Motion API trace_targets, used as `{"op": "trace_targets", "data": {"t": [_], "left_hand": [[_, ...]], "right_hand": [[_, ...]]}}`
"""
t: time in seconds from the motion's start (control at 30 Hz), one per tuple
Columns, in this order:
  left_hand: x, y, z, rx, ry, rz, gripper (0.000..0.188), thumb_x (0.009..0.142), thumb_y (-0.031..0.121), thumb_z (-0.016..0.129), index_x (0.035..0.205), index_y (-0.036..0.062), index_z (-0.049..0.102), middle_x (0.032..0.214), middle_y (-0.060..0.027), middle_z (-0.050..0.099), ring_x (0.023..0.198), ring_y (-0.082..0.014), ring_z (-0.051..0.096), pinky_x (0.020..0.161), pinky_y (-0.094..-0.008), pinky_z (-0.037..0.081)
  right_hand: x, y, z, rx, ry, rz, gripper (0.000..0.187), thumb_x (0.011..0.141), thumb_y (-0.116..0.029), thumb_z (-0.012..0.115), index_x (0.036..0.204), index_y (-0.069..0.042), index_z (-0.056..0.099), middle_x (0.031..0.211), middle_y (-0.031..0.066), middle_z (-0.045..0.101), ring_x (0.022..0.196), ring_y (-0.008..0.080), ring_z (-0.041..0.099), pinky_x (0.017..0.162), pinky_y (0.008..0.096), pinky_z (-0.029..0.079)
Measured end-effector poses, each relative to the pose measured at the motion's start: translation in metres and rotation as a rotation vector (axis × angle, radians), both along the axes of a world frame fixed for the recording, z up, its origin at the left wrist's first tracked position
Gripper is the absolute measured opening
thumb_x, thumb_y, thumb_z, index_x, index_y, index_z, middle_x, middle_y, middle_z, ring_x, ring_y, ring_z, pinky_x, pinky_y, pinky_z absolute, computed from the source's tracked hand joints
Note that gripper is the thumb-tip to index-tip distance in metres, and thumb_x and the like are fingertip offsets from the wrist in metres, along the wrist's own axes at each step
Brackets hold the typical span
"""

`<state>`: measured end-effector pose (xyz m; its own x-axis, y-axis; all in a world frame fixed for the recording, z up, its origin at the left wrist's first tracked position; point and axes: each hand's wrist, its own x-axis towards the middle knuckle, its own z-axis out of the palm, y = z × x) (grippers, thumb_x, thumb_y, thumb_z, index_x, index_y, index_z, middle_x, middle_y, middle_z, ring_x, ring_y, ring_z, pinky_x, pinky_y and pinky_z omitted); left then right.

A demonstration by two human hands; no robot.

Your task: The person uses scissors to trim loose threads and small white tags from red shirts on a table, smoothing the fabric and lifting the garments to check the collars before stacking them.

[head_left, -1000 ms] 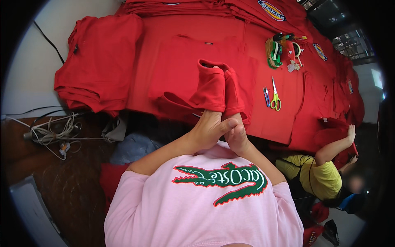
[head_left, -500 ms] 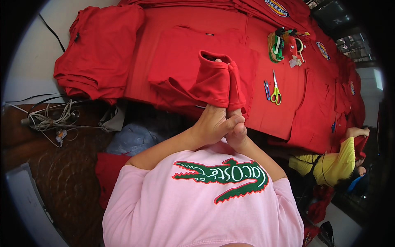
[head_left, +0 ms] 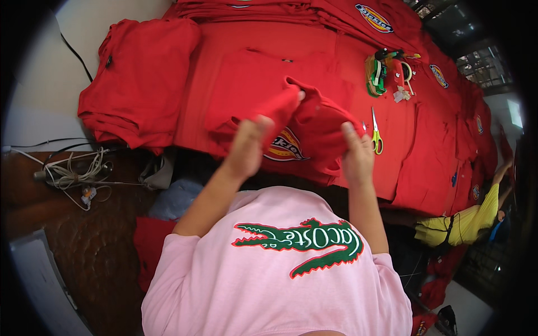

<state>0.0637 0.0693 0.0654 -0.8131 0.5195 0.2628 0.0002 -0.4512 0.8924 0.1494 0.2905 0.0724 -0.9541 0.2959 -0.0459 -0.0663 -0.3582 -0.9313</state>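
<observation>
A red shirt [head_left: 328, 120] is lifted at the table's near edge, its fabric stretched between my two hands. My left hand [head_left: 246, 148], slightly blurred, is closed on the left part of the cloth, thumb on top. A fingertip shows at the fabric's upper edge; the rest of those fingers are covered by cloth. My right hand [head_left: 358, 157] pinches the right side between thumb and fingers. Between the hands an oval multicoloured logo [head_left: 286, 145] shows on the red cloth. More red fabric [head_left: 241, 73] lies flat just beyond.
Yellow-handled scissors [head_left: 376, 137] lie right of my right hand. Farther back stand a green tape dispenser [head_left: 376, 75] and a tape roll [head_left: 407, 75]. Red garments are piled at left [head_left: 140, 84] and along the far side. A person in yellow [head_left: 465, 218] is at right; bundled cables [head_left: 73, 168] are at left.
My hands were close together with the cloth gathered upright above them. They have moved apart, left and right, spreading the fabric and uncovering the logo. The person in yellow has shifted.
</observation>
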Motion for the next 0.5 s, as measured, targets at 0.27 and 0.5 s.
{"op": "trace_targets", "data": {"t": [0.27, 0.5], "left_hand": [[-0.098, -0.116, 0.023, 0.439, -0.066, -0.438, 0.122, 0.088, 0.093, 0.022, 0.146, -0.0105, 0.05, 0.151, -0.0348, 0.046, 0.143, -0.0515, 0.042, 0.124, -0.0569, 0.024], [-0.175, -0.103, 0.046, 0.347, -0.199, -0.438, 0.119, 0.09, 0.091, 0.023, 0.145, -0.0112, 0.05, 0.15, -0.0322, 0.049, 0.144, -0.0446, 0.044, 0.123, -0.0541, 0.028]], "right_hand": [[-0.008, 0.084, 0.033, -0.084, 0.036, -0.082, 0.032, 0.107, -0.02, 0.057, 0.118, 0.007, 0.068, 0.114, 0.0188, 0.074, 0.107, 0.0275, 0.072, 0.1, 0.0397, 0.055], [-0.071, 0.126, 0.026, -0.315, 0.079, -0.015, 0.033, 0.108, -0.024, 0.054, 0.127, 0.001, 0.065, 0.123, 0.0123, 0.073, 0.115, 0.0221, 0.069, 0.103, 0.0422, 0.053]]}}
